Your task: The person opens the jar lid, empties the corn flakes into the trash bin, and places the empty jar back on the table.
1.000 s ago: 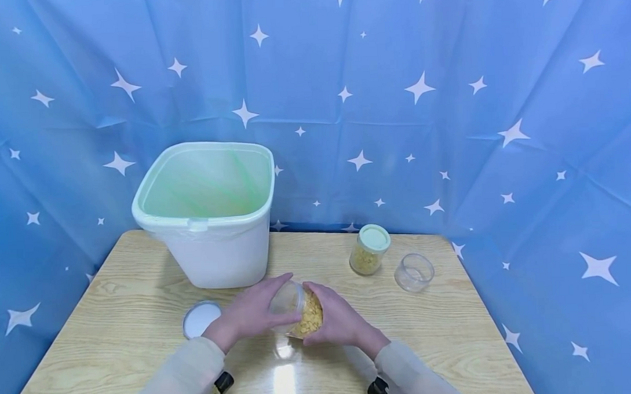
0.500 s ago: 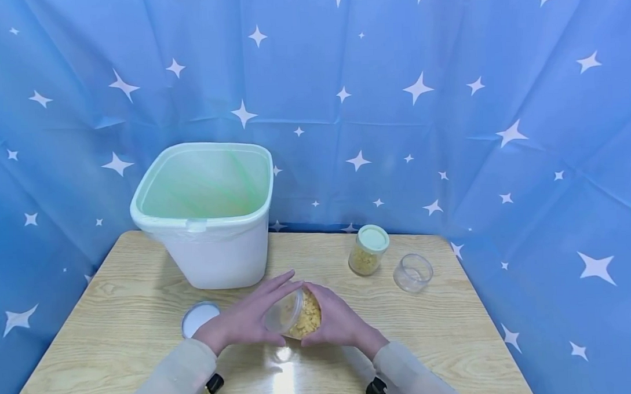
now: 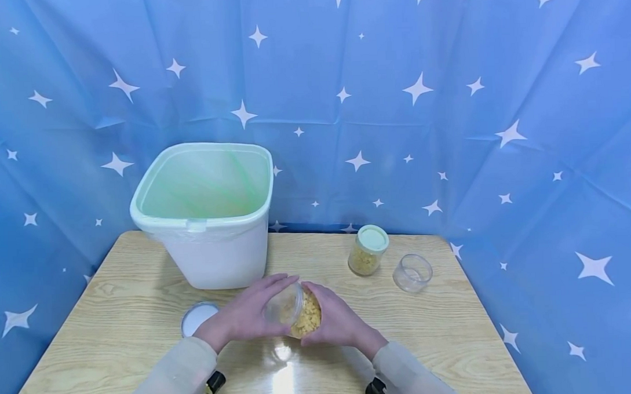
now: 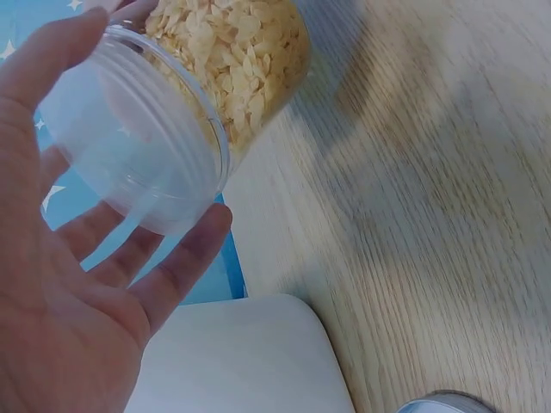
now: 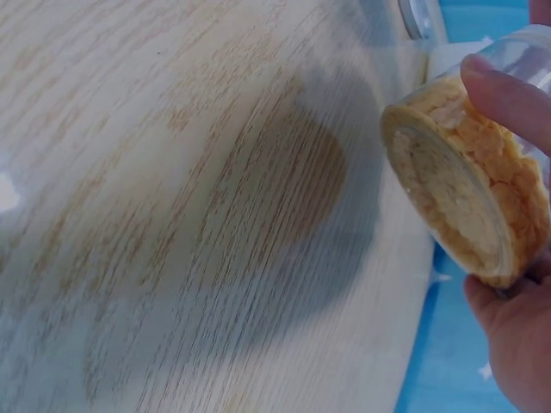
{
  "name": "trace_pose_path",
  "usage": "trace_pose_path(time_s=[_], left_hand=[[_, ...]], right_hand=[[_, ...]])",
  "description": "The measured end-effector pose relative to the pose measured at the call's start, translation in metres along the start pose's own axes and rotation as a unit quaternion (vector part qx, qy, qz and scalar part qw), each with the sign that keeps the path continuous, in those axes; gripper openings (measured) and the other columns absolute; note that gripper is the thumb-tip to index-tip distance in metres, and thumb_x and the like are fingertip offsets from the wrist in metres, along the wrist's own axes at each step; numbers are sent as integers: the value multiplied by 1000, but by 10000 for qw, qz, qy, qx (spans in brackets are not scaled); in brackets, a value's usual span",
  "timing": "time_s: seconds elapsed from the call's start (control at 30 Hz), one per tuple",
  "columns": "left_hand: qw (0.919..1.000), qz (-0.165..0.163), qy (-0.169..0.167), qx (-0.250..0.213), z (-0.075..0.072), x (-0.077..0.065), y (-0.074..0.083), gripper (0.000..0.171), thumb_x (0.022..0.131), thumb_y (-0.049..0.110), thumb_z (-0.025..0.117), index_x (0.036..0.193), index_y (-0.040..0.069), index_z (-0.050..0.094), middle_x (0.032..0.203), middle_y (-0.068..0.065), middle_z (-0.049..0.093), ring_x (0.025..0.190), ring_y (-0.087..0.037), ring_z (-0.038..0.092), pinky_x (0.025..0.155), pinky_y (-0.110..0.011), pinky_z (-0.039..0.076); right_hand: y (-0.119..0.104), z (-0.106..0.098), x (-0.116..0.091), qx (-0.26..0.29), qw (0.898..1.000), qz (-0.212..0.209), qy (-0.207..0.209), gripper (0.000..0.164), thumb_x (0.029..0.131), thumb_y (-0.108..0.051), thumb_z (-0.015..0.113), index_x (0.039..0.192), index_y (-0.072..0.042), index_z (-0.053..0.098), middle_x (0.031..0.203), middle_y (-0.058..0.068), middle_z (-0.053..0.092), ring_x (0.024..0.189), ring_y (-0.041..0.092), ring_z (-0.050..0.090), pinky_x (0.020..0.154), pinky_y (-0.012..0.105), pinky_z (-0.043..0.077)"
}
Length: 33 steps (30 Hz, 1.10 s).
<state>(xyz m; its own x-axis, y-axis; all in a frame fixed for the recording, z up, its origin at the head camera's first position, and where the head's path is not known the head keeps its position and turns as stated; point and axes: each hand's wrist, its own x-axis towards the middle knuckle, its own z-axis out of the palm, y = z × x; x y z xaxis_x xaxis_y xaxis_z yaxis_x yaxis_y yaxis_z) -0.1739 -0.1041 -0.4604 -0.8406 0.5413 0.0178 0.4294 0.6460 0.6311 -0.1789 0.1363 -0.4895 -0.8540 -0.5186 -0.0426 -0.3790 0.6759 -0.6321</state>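
My right hand [image 3: 337,318] grips a clear jar [image 5: 482,172] filled with pale yellow flakes, thumb and fingers on opposite sides. The jar lies tilted on its side over the table, its base toward the right palm. At its left end, a clear, empty cup-shaped section [image 4: 129,129] meets the flake-filled part at a ridged rim. My left hand [image 3: 249,315] curls around this clear section; in the left wrist view the thumb is at the upper edge and fingertips are right at the rim. A round white lid [image 3: 199,317] with a silvery edge lies by the left forearm.
A white bin [image 3: 226,252] with a pale green liner stands at the back left of the wooden table [image 3: 436,355]. Back right are a flake-filled jar [image 3: 368,253] with a green lid and a short clear cup [image 3: 413,273]. A blue star-patterned curtain [image 3: 312,104] hangs behind.
My left hand loosened and spread its fingers half a second ago, shifting slightly left, and now curls around the clear section again. The right hand keeps its grip on the jar.
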Motion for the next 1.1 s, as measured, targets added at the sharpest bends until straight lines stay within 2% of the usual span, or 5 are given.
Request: trace_pose_path(time_s=[0.37,0.63,0.83,1.1], left_hand=[[9999,-8,80,100,-6,0,2,90,75,54,77,151,42,31,156,-2,35,141,-30,36,112,-59,38],[9998,-21,115,137,-10,-3,2,90,75,57,75,151,41,30,157,0,33,142,-31,35,109,-61,39],[9997,37,219,49,-14,-6,1,91,75,56,76,151,40,30,159,0,30,144,-31,33,110,-63,37],[9986,207,423,-250,-22,-14,-8,94,75,58,76,153,33,29,159,-1,31,146,-29,30,117,-57,31]], right_hand=[[1,-1,0,-40,10000,83,-16,115,60,-39,93,152,-14,28,152,6,40,135,25,44,112,49,41],[2,-3,-2,3,9999,129,-23,115,59,-37,93,152,-13,29,151,7,41,135,25,44,112,49,41],[5,-4,-3,55,9999,140,-1,115,59,-37,93,152,-13,29,151,6,42,134,25,45,112,50,41],[10,-8,-6,-2,9997,240,68,116,58,-38,93,152,-14,29,153,8,40,138,28,42,116,50,37]])
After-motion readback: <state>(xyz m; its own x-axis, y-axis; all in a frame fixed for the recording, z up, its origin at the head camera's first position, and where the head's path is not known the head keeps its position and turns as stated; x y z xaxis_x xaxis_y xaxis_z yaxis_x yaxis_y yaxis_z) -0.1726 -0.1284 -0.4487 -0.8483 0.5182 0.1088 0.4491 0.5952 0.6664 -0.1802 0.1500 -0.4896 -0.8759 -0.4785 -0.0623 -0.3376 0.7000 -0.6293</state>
